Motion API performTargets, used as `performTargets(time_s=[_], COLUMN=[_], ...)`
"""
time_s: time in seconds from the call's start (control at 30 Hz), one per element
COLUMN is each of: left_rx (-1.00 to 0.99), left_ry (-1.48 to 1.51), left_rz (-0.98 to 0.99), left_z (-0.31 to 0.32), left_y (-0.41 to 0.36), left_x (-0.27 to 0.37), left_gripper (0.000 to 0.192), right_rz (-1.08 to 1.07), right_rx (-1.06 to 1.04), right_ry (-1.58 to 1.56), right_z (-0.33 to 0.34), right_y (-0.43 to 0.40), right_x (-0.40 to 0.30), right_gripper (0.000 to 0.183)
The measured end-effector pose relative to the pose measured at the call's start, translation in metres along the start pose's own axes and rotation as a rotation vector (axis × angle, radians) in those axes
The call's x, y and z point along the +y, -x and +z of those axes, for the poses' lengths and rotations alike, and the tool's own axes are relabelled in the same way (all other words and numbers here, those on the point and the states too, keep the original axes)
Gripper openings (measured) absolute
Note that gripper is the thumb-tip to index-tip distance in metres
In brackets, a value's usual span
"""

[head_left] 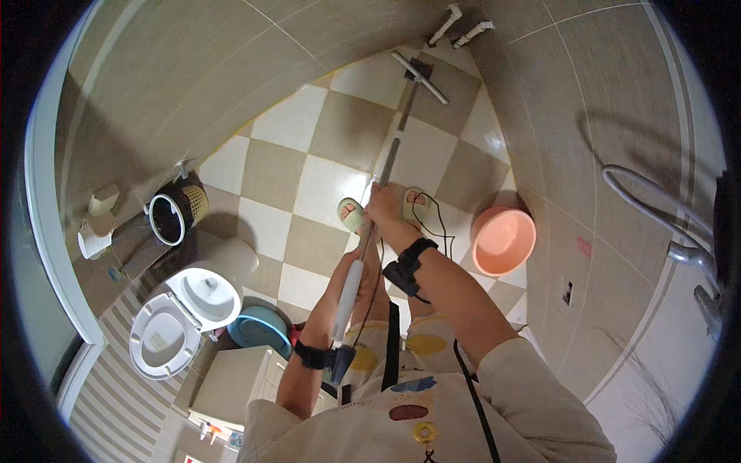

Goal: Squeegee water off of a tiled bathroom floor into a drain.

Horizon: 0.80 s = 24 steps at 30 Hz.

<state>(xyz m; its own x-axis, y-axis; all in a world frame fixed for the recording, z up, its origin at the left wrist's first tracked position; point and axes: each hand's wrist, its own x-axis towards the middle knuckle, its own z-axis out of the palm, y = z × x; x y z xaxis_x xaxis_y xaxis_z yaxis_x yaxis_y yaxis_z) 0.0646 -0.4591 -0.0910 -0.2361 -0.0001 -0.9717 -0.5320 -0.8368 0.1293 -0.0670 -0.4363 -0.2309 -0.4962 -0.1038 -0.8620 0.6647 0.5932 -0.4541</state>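
A long-handled floor squeegee (391,153) slants away from me, its pale handle grip (349,295) close to my body. My right hand (386,204) is closed around the pole, between my slippered feet. Nearer to me, my left hand (352,263) holds the pole just beyond the grip; its fingers are partly hidden. The squeegee's light crossbar (435,91) lies across a dark square floor drain (424,67) in the far corner. Both wrists wear black straps with small devices, and thin black cables run from them.
A pink plastic basin (502,242) stands by the right wall. To the left are a lidded toilet (165,334), a lined wastebasket (197,202), a blue basin (255,324) and a cabinet (228,379). Two white pipes (444,26) rise in the far corner. A shower hose (642,176) hangs right.
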Motion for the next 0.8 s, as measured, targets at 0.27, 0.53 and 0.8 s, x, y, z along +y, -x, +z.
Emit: performTargets(time_s=[0.27, 0.53, 0.8], left_rx=[-0.24, -0.083, -0.331], left_ry=[0.23, -0.111, 0.072], left_rz=[-0.205, 0.424, -0.058], left_z=[-0.044, -0.002, 0.041], left_y=[0.022, 0.035, -0.018], left_x=[-0.016, -0.024, 0.037], left_gripper=[0.054, 0.043, 0.03], right_rz=[0.079, -0.011, 0.042], right_rx=[-0.36, 0.164, 0.084], right_ry=[-0.553, -0.332, -0.253], right_z=[0.02, 0.01, -0.046], right_y=[0.042, 0.042, -0.042], right_x=[0.054, 0.012, -0.007], right_gripper=[0.026, 0.033, 0.031])
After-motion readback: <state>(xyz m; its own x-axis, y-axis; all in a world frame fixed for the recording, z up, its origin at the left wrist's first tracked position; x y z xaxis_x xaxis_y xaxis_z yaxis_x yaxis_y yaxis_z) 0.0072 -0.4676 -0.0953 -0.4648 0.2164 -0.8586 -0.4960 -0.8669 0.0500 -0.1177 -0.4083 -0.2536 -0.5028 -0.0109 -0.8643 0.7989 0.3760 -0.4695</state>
